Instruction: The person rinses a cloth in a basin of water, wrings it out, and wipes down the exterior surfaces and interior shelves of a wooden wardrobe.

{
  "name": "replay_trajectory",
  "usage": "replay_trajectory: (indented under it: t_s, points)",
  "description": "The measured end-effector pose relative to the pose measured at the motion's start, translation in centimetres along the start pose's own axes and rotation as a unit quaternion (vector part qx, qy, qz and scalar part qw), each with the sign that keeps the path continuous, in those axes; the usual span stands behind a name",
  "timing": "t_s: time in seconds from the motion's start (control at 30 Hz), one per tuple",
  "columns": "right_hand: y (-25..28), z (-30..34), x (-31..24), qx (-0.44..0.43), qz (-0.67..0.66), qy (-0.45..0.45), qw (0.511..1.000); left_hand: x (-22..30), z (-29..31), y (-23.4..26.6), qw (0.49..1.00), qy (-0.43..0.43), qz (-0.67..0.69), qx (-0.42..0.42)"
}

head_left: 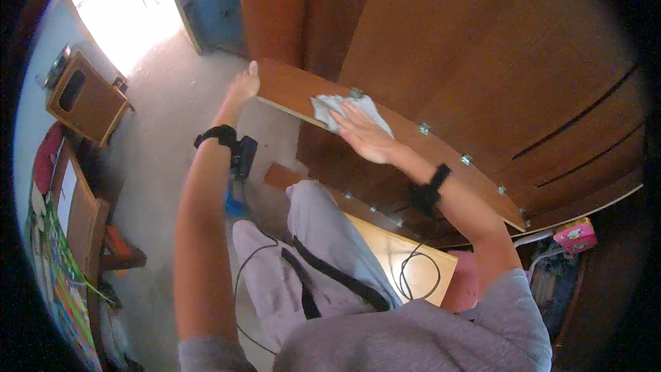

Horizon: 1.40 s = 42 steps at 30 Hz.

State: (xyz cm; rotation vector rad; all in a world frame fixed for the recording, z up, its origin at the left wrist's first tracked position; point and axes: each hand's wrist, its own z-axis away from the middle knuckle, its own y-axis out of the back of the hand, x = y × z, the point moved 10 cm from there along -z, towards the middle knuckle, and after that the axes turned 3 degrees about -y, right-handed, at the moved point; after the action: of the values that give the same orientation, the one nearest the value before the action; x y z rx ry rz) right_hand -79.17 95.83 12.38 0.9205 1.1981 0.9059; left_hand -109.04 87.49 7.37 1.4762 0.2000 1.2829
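Observation:
A long brown wooden board (289,83) stretches from the upper middle toward the right, with small metal fittings along it. My left hand (246,84) is closed around the board's far left end, thumb up. A crumpled white cloth (372,111) lies on the board's upper face, right of that end. My right hand (366,136) presses the cloth against the wood, its fingers long over the fabric and part of the cloth hidden under them. Black straps circle both of my wrists.
Large brown wooden panels (475,41) rise behind the board. A pale wooden box or stool (375,234) with a looped black cable (439,279) stands by my knees. On the right lies a pink box (575,236). A wooden chair (86,100) stands left, near a bright doorway (124,14).

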Motion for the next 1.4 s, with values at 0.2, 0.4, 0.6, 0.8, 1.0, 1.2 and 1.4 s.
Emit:
replay_trajectory:
  t_s: [0.2,0.4,0.6,0.8,1.0,1.2,1.4]
  points:
    - [-0.8,-14.7,-6.4,0.046,0.01,0.074,0.996,0.1,0.7,-0.1,0.997,-0.012,0.068,0.033]
    - [0.1,-22.0,-4.2,0.062,-0.004,-0.035,0.997,1.1,2.7,0.9,0.998,0.039,-0.008,0.057]
    - [1.1,-17.1,-4.2,0.157,0.033,-0.017,0.987,2.5,4.5,1.5,0.977,0.025,-0.205,0.061]
    - [0.9,-4.0,-0.8,0.148,0.039,0.04,0.987,-0.3,0.2,0.0,0.978,-0.003,-0.204,0.042]
    - [3.3,14.5,8.5,0.177,0.087,-0.095,0.976,-4.0,-5.0,-0.1,0.974,-0.065,-0.216,-0.015]
    - [3.3,36.9,19.4,0.198,-0.01,-0.353,0.914,-4.9,-7.5,0.6,0.953,-0.041,-0.299,-0.044]
    - [2.7,46.6,20.7,0.33,-0.002,-0.429,0.841,0.0,-5.6,0.0,0.932,-0.149,-0.321,0.074]
